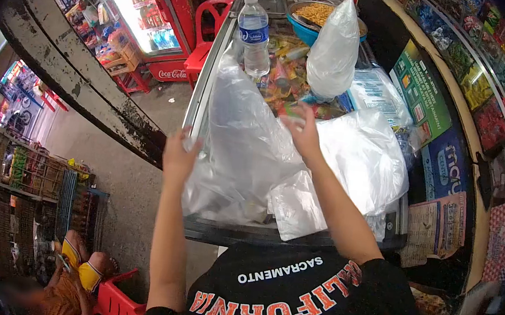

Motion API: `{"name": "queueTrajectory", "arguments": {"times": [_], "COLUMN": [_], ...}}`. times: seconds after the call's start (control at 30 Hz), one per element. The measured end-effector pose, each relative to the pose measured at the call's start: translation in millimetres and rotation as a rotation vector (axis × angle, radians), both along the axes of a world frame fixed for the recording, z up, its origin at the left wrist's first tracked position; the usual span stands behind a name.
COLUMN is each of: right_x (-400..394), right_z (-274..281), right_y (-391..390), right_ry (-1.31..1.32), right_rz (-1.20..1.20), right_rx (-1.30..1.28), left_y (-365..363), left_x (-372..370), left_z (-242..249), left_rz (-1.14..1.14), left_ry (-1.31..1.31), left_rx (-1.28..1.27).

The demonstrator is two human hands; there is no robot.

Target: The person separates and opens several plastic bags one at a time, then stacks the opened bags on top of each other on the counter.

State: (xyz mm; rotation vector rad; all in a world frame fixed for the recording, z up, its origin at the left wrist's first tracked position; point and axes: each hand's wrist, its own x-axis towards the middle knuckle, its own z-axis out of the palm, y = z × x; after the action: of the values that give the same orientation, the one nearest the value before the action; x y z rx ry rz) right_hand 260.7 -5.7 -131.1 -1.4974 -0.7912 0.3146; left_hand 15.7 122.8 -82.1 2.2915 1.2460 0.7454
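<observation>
A large clear plastic bag [237, 131] lies spread over the counter in front of me. My left hand [180, 155] is at the bag's left edge, by the counter's metal rim, with its fingers apart. Over the bag's right side is my right hand [301, 130], fingers spread and slightly blurred, with nothing seen in it. A pile of white plastic bags [363, 154] sits to the right of that hand. Nearer my body lies a small flat plastic bag [298, 205]. Beyond my hands stand a water bottle [253, 38] and an upright, pointed white plastic bundle [335, 52].
Colourful packets [283, 71] show under the counter's top. A blue basin [302, 32] of yellowish snacks stands farther back. To the left are a red drinks fridge [170, 66], a red chair [209, 14] and a wooden post [89, 73]. A seated person [70, 286] is at lower left.
</observation>
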Motion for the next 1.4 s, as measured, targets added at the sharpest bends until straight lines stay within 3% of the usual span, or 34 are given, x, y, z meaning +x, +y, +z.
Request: {"name": "queueTrajectory", "arguments": {"times": [0.07, 0.1, 0.17, 0.2, 0.27, 0.3, 0.37, 0.5, 0.63, 0.77, 0.83, 0.87, 0.9, 0.97, 1.03, 1.1, 1.13, 1.17, 1.2, 1.27, 1.33, 1.4], "right_x": [-19, -26, -36, -42, -54, -56, -59, -68, -70, -59, -57, -56, -54, -61, -67, -80, -87, -95, -101, -105, -101, -94], "right_z": [86, 106, 128, 129, 130, 123, 92, 48, 26, 9, 24, 33, 44, 90, 106, 125, 124, 134, 128, 120, 117, 122], "right_y": [-12, -11, -3, 2, 8, 13, 24, 17, 9, -2, -26, -36, -45, -67, -76, -84, -80, -82, -80, -78, -82, -83], "right_ry": [0.580, 0.583, 0.211, 0.209, -0.474, -0.476, -0.245, -0.134, -0.212, -0.400, -0.522, -0.523, -0.302, 0.100, 0.159, -0.038, -0.214, -0.260, -0.115, 0.027, 0.615, 0.580], "right_rz": [0.258, 0.258, 0.666, 0.670, 0.506, 0.506, 0.416, 0.391, 0.335, 0.307, 0.265, 0.268, 0.296, 0.363, 0.586, 0.831, 0.915, 0.934, 0.961, 0.990, 0.841, 0.752], "right_rx": [0.162, 0.156, 0.203, 0.203, 0.084, 0.086, 0.261, 0.152, 0.063, -0.018, -0.289, -0.289, -0.258, -0.271, -0.024, 0.007, 0.077, 0.052, 0.046, 0.045, 0.038, 0.002], "left_y": [0, -10, -23, -26, -34, -40, -46, -41, -48, -56, -54, -53, -55, -71, -92, -103, -108, -115, -118, -117, -115, -110], "left_x": [10, 18, 33, 42, 59, 67, 75, 66, 58, 41, 23, 11, 4, -2, -10, -15, -14, -11, -9, -10, -15, -26], "left_z": [45, 78, 110, 112, 115, 110, 86, 1, -32, -34, -26, -16, -3, 44, 89, 100, 110, 120, 126, 124, 118, 111], "left_rz": [-0.117, -0.204, -0.290, -0.286, -0.376, -0.376, -0.302, -0.166, -0.193, -0.114, -0.099, -0.145, -0.193, -0.281, -0.269, -0.781, -0.784, -0.889, -0.994, -0.912, -0.824, -0.294], "left_ry": [-0.352, -0.497, -0.585, -0.587, -0.413, -0.414, -0.384, -0.358, -0.431, -0.129, 0.003, -0.041, -0.084, -0.442, -0.811, -1.456, -1.456, -1.649, -1.841, -1.849, -1.857, -1.562], "left_rx": [0.007, 0.004, -0.049, -0.046, 0.163, 0.166, 0.192, 0.023, -0.006, 0.057, 0.039, -0.127, -0.294, -0.410, -0.560, -0.761, -0.762, -0.763, -0.758, -0.736, -0.718, -0.583]}}
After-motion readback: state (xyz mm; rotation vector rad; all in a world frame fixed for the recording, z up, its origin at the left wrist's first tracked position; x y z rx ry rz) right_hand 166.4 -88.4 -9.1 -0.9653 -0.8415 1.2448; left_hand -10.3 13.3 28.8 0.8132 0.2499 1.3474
